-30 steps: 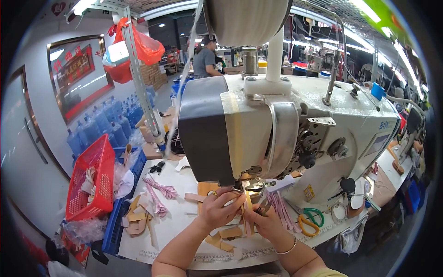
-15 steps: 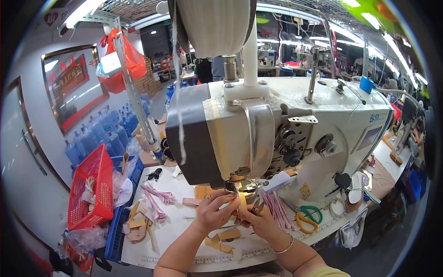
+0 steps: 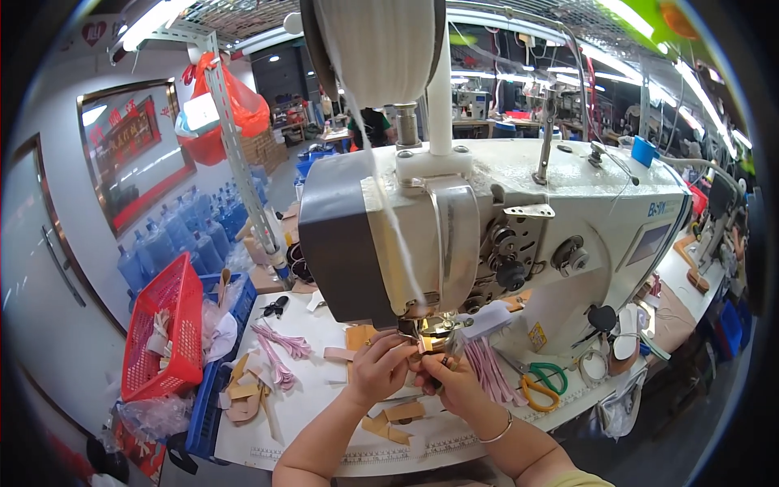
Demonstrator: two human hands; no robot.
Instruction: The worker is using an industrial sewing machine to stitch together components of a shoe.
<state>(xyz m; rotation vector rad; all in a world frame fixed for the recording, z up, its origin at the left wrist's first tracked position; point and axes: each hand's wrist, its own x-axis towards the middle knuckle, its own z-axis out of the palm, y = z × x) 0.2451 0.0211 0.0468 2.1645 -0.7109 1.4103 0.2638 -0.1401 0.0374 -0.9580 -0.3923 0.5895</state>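
Under the head of a white and dark grey sewing machine (image 3: 519,187), both hands meet close to the lit presser foot (image 3: 440,323). My left hand (image 3: 378,367) is closed, its fingertips pinching a small tan strip (image 3: 426,346) beside the needle area. On the right, my right hand (image 3: 454,380) has its fingers curled in by the same strip. Something dark and small shows in its grip, too hidden to name. A white cord (image 3: 391,215) runs from the big spool (image 3: 377,49) above down to the foot.
Pink-striped strips (image 3: 487,373) and scissors (image 3: 542,385) with green and orange handles lie right of the hands. Tan scraps (image 3: 393,418) lie in front, more pink strips (image 3: 280,349) to the left. A red basket (image 3: 162,337) sits over a blue crate (image 3: 207,406).
The white cord, which hung loose at the left of the machine head, now slants across it to the presser foot. My hands stay nearly in place; the tan strip shows less between them.
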